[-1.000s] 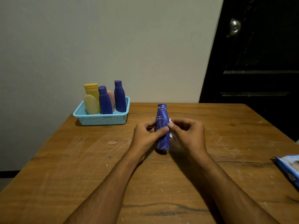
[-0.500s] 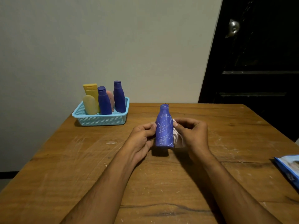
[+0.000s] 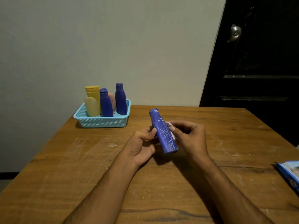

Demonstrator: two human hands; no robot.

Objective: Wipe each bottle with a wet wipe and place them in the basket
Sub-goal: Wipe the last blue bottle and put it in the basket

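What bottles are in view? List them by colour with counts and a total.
Blue bottles: 3, two in the basket at and, one held in the hands.
Yellow bottles: 2.
Pink bottle: 1.
Total: 6.

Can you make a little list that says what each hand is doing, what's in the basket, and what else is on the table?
left hand: holds the scratched blue bottle
right hand: presses a white wet wipe against that bottle
bottle tilt: cap end leaning away and left, above the wooden table
basket: light blue, holding two blue bottles, a yellow one, a pale yellow one and a pink one
table's right edge: blue packet, partly out of view
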